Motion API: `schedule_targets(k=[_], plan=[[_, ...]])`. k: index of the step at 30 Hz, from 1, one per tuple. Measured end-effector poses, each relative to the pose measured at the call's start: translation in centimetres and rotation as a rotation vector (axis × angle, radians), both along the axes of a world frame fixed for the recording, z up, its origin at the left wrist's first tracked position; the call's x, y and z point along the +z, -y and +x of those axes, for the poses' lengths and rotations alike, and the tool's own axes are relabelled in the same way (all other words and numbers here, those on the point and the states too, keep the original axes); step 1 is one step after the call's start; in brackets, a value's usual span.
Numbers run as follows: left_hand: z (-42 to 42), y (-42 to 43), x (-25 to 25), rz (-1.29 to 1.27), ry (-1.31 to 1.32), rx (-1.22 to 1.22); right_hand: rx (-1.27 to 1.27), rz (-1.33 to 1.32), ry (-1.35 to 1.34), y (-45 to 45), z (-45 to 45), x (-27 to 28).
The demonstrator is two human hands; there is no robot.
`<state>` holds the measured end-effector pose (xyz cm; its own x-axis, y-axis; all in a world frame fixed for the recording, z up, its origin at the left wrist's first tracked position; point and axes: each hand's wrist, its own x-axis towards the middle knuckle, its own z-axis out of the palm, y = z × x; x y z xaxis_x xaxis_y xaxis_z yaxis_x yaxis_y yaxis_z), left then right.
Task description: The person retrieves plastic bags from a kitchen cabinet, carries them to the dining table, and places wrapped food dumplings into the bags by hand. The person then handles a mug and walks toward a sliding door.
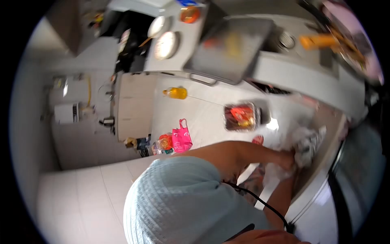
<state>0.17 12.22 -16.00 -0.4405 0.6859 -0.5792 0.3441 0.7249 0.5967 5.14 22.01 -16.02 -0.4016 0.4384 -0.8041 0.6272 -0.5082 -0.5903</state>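
Note:
My left hand (287, 160) is closed on a crumpled, translucent plastic bag (305, 147) with whitish and dark markings. My right forearm (283, 197) reaches up from the lower right, and its hand lies against the same plastic beside my left. The fingers of that right hand are mostly hidden by blur and by the bag. Both hands are low, along a beige cabinet panel (327, 126). A foil-like tray (243, 116) with red packets in it stands on the floor, a short way from the hands.
A bottle of yellow liquid (177, 93) and a pink bag (182, 139) stand on the floor. Above runs a counter with a sink (300, 51), a large grey tray (223, 61) overhanging its edge, and an orange-handled utensil (319, 41). A black cord (262, 199) hangs before me.

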Motion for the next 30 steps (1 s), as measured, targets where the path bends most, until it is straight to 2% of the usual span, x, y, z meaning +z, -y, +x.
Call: schedule_targets(k=[3, 4, 5, 7, 10, 12, 13, 15, 18, 20, 21, 23, 25, 27, 29, 30], plan=[[-2.9, 0.2, 12.2, -0.128, -0.129, 0.199, -0.054, -0.044, 0.014, 1.0, 1.3, 0.8], [-3.4, 0.1, 13.0, -0.087, -0.006, 0.207, -0.061, -0.06, 0.013, 1.5, 1.3, 0.8], [-3.0, -0.1, 13.3, -0.014, -0.123, 0.335, -0.07, -0.079, 0.012, 1.9, 0.9, 0.7], [-3.0, -0.1, 14.0, 0.02, -0.059, 0.298, -0.094, -0.111, 0.0, 2.4, 0.2, 0.4], [-2.7, -0.7, 12.5, 0.11, -0.137, 0.291, -0.092, -0.169, -0.003, 3.1, -0.6, 0.1], [-4.4, -1.6, 10.7, -0.101, -0.136, 0.157, -0.077, -0.199, 0.0, 3.5, -1.0, -0.1], [-5.0, -2.4, 9.0, -0.094, -0.137, 0.148, -0.058, -0.211, 0.002, 3.6, -1.0, -0.2], [-6.2, -3.9, 5.5, -0.505, -0.098, -0.132, 0.003, -0.231, 0.008, 3.6, -1.0, 0.0], [-8.2, -3.3, 4.5, -0.509, 0.058, -0.011, 0.242, -0.195, 0.065, 2.7, -0.3, 3.3], [-8.7, -2.5, 4.6, -0.502, 0.065, -0.035, 0.377, 0.072, 0.072, 1.8, -1.5, 9.9], [-8.7, -2.0, 4.5, -0.503, 0.073, -0.056, 0.376, 0.073, 0.073, 1.8, -1.6, 10.6], [-6.9, -0.5, 3.2, -0.454, 0.052, -0.004, 0.337, 0.492, -0.27, 1.6, -1.3, 11.4], [-5.3, 1.2, 3.3, -0.41, 0.025, 0.043, 0.316, 0.515, -0.36, 1.7, -3.4, 8.5], [-4.1, 4.2, 5.5, -0.193, -0.016, 0.111, 0.563, 0.541, -0.262, 1.6, -4.5, 1.5], [-3.3, 6.4, 7.5, -0.186, 0.024, 0.153, 1.155, 0.773, -0.174, 1.4, -5.7, -5.4], [-3.3, 7.3, 8.0, -0.174, 0.067, 0.199, 1.024, 0.586, -0.089, 1.6, -6.6, -6.9]])
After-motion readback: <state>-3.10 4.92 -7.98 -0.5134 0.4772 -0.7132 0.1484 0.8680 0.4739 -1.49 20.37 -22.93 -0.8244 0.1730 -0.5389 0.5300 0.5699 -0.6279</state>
